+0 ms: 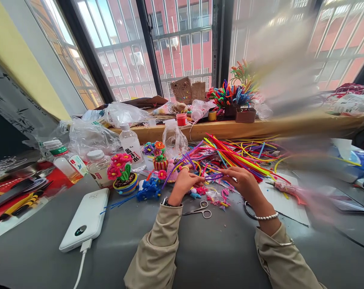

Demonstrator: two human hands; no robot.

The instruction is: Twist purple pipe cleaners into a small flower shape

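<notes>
Between my two hands stretches a purple pipe cleaner point(213, 176). My left hand point(185, 182) pinches its left end, and my right hand point(241, 182) grips the other end with thumb and fingers. Behind the hands spreads a heap of long coloured pipe cleaners point(236, 156). Short pink and blue offcuts point(219, 196) lie just below. Small scissors point(203, 210) rest on the table near my left wrist. To the left are a blue pipe-cleaner bundle point(150, 188) and a small pot of pink pipe-cleaner flowers point(120, 168).
A white power bank point(85, 218) with a cable lies at left, near bottles point(131, 146). Pliers point(286, 188) rest on white paper point(296, 206) at right. The wooden sill point(290, 123) carries a box of pipe cleaners and plastic bags. A blur covers part of the right side.
</notes>
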